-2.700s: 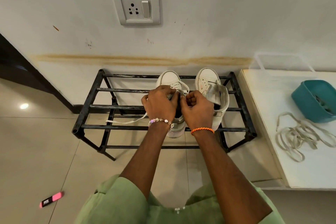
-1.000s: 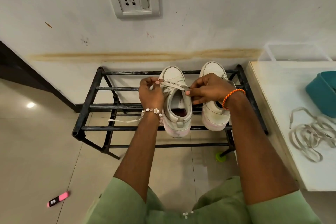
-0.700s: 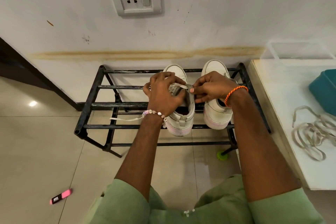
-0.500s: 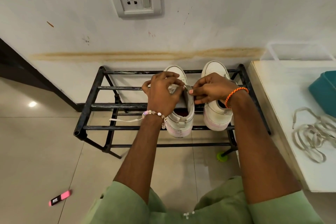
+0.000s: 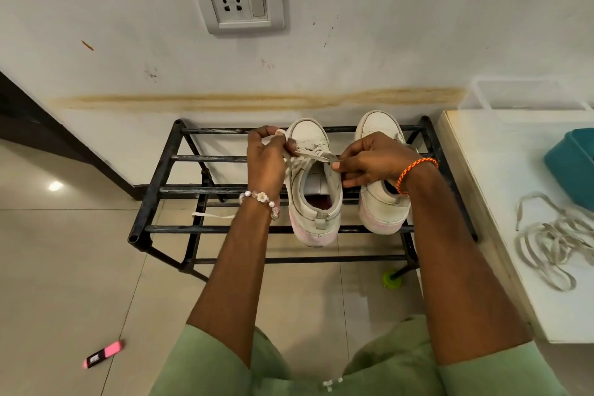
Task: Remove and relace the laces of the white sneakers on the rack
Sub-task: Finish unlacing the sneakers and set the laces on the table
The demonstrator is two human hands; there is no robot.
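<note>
A flat cream lace (image 5: 313,156) is pinched taut across the left white sneaker (image 5: 315,190), near the black metal rack's (image 5: 167,190) right end, by the left hand (image 5: 268,159) and right hand (image 5: 369,161).

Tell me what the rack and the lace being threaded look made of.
Rack: likely metal tubing, black paint, scuffed and worn pale along the bars. Lace: flat woven fabric, off-white and matte; it bends limply between both hands.
</note>
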